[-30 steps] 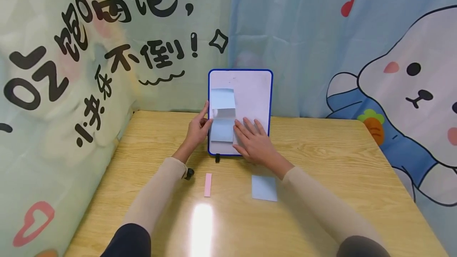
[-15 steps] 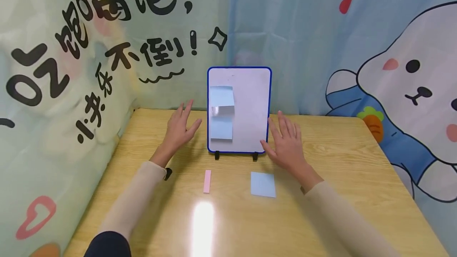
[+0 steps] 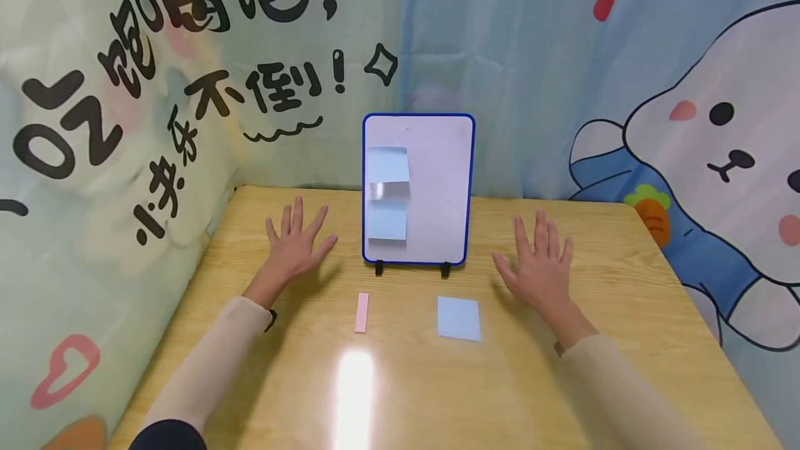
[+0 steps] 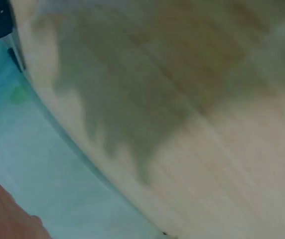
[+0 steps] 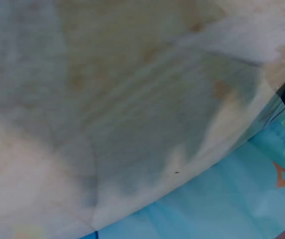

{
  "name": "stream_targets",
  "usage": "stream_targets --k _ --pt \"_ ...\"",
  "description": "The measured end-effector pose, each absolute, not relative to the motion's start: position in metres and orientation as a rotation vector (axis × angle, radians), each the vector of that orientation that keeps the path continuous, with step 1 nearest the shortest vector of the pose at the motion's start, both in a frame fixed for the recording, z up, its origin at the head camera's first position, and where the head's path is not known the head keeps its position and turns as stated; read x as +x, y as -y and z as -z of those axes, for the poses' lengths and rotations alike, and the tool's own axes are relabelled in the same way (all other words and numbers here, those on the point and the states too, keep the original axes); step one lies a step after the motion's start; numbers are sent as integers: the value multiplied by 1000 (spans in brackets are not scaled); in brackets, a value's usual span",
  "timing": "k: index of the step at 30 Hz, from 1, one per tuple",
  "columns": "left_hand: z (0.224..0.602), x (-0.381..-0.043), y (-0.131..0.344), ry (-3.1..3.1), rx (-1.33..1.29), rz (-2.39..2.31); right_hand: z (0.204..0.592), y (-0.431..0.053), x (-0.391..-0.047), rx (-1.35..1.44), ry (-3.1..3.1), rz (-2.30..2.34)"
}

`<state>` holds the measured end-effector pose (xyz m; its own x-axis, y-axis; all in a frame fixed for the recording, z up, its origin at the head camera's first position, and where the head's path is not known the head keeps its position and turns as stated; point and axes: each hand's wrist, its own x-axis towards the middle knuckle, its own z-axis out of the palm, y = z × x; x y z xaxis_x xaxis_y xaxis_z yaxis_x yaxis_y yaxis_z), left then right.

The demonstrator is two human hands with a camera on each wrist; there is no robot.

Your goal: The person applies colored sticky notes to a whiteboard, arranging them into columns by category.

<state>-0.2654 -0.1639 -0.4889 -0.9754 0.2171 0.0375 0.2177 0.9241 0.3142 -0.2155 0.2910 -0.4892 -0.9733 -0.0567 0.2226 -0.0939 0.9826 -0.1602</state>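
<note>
Left hand [image 3: 291, 248]: over the bench [image 3: 412, 394], left of the board, apart from it; fingers spread.
Right hand [image 3: 539, 269]: over the bench, right of the board, apart from it; fingers spread, less widely than the left.
Board [image 3: 440, 193]: white, blue-rimmed, upright at the back of the bench, black feet [image 3: 378, 269] below.
Upper note [image 3: 388, 164]: pale blue, on the board's left half.
Lower note [image 3: 387, 219]: same colour, beneath it.
Strip [image 3: 362, 312]: pink, on the bench, before the board.
Loose note [image 3: 459, 319]: blue, flat on the bench, right of the strip.
</note>
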Motion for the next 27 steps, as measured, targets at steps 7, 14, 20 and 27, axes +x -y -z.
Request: stream_targets --k 7,14,20,27 --pt "503 -253 171 3153 -374 442 495 -301 -210 65 2985 -311" --pt "509 -246 173 3161 -384 459 501 -305 -206 68 3011 -365" --pt "511 -243 174 3172 -392 479 503 -305 -203 61 3042 -365" --pt "511 -241 174 3175 -396 487 506 -305 -203 58 3058 -376"
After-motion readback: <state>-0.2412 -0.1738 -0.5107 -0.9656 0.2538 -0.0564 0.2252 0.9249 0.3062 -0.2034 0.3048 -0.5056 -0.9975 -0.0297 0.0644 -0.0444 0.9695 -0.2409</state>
